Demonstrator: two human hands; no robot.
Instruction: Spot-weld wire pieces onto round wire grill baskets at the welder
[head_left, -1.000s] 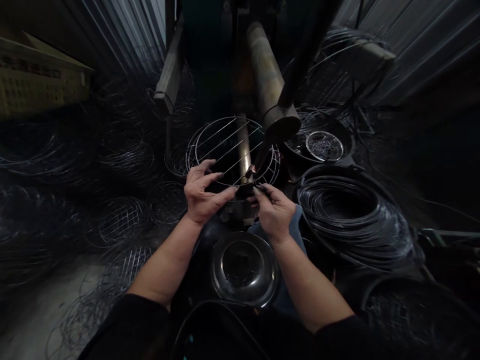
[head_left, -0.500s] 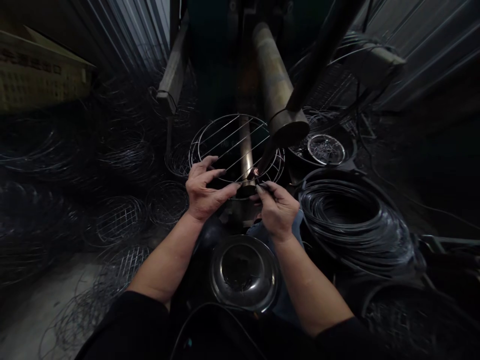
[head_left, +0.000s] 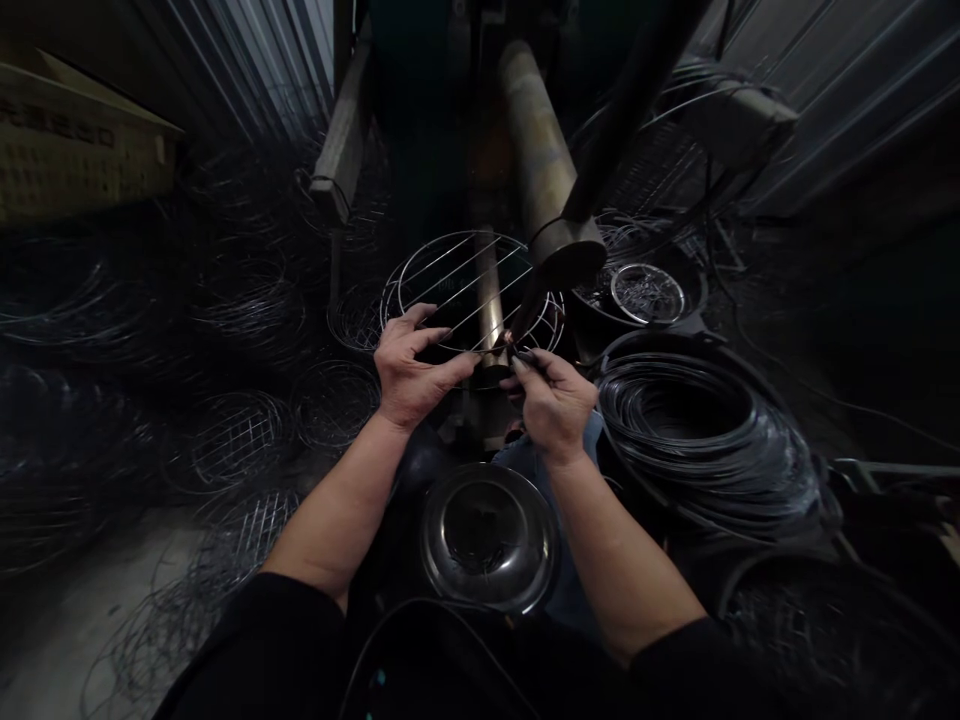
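Note:
A round wire basket frame with straight cross wires sits over the lower bar of a welding machine. My left hand grips the near rim of the frame, fingers curled round the wire. My right hand pinches a short thin wire piece against the rim beside the copper electrode tip. The heavy upper arm of the machine hangs just above that spot.
Finished wire baskets lie heaped on the floor at left. A large coil of dark wire sits at right, a pan of small wire pieces behind it. A shiny metal bowl rests near my lap. Corrugated walls close both sides.
Both hands have shifted slightly up and forward with the frame. My right hand's pinch has come closer to the electrode tip.

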